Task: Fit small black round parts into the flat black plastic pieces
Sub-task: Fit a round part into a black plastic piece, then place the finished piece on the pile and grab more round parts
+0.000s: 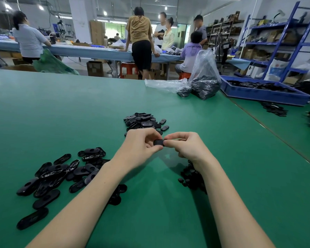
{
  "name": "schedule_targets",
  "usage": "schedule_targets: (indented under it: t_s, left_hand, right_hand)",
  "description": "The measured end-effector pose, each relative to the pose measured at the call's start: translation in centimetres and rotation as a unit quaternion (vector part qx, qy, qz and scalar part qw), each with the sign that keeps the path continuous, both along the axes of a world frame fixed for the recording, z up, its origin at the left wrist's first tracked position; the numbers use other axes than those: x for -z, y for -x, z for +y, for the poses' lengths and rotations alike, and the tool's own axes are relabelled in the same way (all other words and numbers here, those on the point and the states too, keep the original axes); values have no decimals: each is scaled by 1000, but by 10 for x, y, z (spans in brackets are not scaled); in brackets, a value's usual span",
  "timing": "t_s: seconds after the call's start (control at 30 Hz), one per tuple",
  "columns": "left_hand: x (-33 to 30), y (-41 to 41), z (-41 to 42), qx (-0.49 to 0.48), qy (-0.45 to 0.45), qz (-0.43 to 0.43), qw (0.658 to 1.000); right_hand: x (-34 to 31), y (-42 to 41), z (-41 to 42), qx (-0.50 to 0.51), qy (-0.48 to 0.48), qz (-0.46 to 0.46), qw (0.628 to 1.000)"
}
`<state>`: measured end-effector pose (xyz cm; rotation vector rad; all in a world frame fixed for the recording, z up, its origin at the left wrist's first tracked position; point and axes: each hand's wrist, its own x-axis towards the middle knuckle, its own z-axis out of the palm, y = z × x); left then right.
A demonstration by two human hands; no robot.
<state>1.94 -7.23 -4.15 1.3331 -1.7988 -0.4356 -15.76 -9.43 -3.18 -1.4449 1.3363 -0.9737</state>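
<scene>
Both my hands meet above the green table [61, 113], holding one flat black plastic piece [158, 142] between them. My left hand [141, 145] pinches its left end with thumb and fingers. My right hand [184, 144] grips its right end, fingers curled; whether a round part is under them is hidden. A loose heap of flat black pieces [57, 176] lies to the left of my left forearm. Small black round parts [191, 176] lie in a cluster under my right wrist. Another pile of black pieces [143, 121] sits just beyond my hands.
Two clear plastic bags [204, 81] of black parts stand at the far right of the table. A blue tray [261, 90] with more parts sits beside them. Several people stand and sit at a long bench [89, 51] behind. Blue shelving [279, 42] fills the right.
</scene>
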Motion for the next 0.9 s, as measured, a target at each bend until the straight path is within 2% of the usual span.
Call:
schedule_targets:
  t_s: [0.17,0.37,0.6,0.73,0.9]
  left_hand:
    - [1,-15,-2,-23,0,-92,995]
    - [-4,-30,-21,-117,-8,-80,990]
    - [-26,-11,-96,-223,-13,-127,967]
    - [-13,-14,-106,-229,-41,-159,959]
    - [-18,-25,-83,-201,-3,-116,973]
  right_hand:
    - [2,1,3,-27,-11,13,1000]
    - [5,8,0,-2,-5,45,999]
    - [7,6,-1,-3,1,62,998]
    - [7,4,0,-12,6,81,997]
    - [4,-11,1,-55,33,126,990]
